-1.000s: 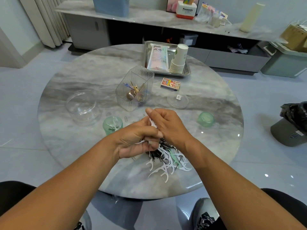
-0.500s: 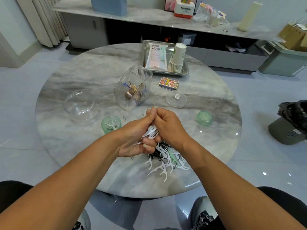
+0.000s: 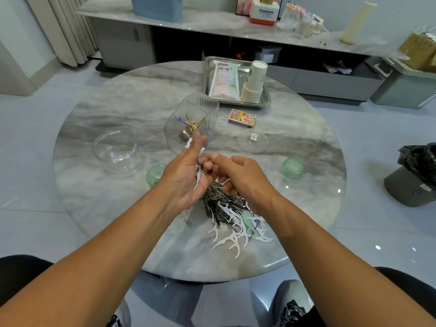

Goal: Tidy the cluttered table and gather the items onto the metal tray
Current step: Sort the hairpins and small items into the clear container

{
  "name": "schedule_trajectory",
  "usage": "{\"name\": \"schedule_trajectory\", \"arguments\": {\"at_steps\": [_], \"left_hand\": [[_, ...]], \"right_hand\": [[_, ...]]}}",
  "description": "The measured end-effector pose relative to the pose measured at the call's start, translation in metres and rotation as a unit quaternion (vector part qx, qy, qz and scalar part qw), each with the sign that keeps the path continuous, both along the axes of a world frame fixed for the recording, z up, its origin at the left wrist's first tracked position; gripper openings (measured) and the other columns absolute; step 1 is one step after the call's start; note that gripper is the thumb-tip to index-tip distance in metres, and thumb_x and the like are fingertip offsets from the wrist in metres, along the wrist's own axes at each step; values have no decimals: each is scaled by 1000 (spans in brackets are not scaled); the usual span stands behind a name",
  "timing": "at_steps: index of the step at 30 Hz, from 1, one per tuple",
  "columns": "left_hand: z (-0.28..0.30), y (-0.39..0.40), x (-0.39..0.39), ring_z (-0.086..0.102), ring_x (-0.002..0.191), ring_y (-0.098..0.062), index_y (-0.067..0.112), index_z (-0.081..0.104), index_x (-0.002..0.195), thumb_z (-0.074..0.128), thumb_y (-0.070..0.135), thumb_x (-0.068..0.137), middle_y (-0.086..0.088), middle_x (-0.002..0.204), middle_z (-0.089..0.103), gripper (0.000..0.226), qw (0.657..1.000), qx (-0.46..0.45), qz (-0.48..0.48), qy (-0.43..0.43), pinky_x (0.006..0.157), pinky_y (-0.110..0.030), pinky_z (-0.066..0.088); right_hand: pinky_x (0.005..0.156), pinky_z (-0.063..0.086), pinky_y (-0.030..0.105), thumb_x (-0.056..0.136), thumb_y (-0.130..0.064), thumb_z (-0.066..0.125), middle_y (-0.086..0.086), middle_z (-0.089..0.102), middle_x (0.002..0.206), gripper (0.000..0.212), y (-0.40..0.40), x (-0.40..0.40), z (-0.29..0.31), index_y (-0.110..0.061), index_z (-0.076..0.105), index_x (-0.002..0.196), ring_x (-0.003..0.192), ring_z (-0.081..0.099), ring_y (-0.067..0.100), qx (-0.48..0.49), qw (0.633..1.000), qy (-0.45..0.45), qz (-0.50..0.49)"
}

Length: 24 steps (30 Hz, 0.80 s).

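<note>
My left hand [image 3: 186,178] has lifted, grasping a bunch of white floss picks [image 3: 199,171]; my right hand [image 3: 238,175] pinches another above the near-edge pile [image 3: 232,220], so sorting continues

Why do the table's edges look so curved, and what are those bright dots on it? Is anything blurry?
Head view: the wide-angle lens bows the round table; the white dots near its right edge are lamp reflections on the glossy marble; the left hand is smeared at the fingertips, while the metal tray stays sharp.

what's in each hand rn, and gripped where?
Left hand holds a bunch of white plastic floss picks round their handles. Right hand pinches something small; can't tell what.
</note>
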State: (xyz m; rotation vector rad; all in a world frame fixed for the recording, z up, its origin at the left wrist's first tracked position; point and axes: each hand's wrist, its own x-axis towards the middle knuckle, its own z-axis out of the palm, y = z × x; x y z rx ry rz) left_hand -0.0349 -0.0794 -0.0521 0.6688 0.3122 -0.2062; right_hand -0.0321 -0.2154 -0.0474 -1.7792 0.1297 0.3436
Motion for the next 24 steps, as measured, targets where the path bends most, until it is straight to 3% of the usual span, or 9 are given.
{"name": "schedule_trajectory", "arguments": {"at_steps": [4, 8, 11, 16, 20, 22, 24], "left_hand": [[-2, 0, 1, 43, 56, -8, 11, 60, 112, 53, 31, 104, 5, 59, 39, 22, 997, 33, 65, 24, 63, -24, 47], [-5, -5, 0, 53, 61, -13, 13, 54, 103, 48, 30, 107, 3, 61, 47, 18, 995, 8, 87, 54, 87, -33, 50], [-8, -8, -2, 60, 63, -14, 14, 53, 105, 47, 31, 107, 1, 64, 51, 18, 995, -8, 79, 56, 86, -34, 54], [-8, -5, -1, 70, 76, -23, 10, 54, 106, 46, 28, 107, -8, 79, 64, 20, 995, -6, 88, 40, 79, -37, 63], [-10, -2, -1, 72, 91, -25, 8, 55, 111, 48, 27, 106, -16, 102, 68, 21, 995, 39, 88, 40, 80, -37, 63], [-12, -6, -6, 74, 87, -23, 6, 54, 118, 52, 31, 104, -16, 104, 68, 29, 997, 43, 58, 42, 75, -35, 63], [-13, -11, -11, 73, 84, -19, 9, 56, 115, 55, 42, 99, -11, 98, 71, 36, 999, 37, 1, 34, 72, -32, 61]], "right_hand": [[45, 47, 22, 80, -50, 83, 3, 70, 72, 51, 1, -8, 9, -8, 64, 100, 55, 64, 13, 52, 995, 82, 39], [52, 56, 23, 81, -27, 87, 12, 72, 75, 32, 7, -17, 9, -7, 64, 90, 61, 69, 18, 77, 990, 88, 81], [54, 58, 23, 85, -9, 81, 17, 69, 68, 14, 11, -20, 6, -1, 70, 83, 57, 67, 18, 77, 990, 87, 81], [54, 59, 26, 89, -2, 72, 17, 69, 67, 8, 5, -18, 10, 2, 66, 90, 59, 70, 22, 43, 993, 93, 50], [58, 60, 32, 86, -4, 70, 7, 70, 64, 7, 2, -12, 8, -6, 65, 81, 63, 73, 24, 16, 998, -26, -50], [64, 60, 34, 84, -14, 71, -1, 71, 69, 7, 3, -12, 5, -17, 68, 79, 67, 72, 17, -114, 978, -156, -77], [70, 56, 37, 88, -23, 69, -5, 70, 81, 8, 6, -18, -1, -21, 70, 80, 76, 68, 15, -232, 936, -262, -35]]}}
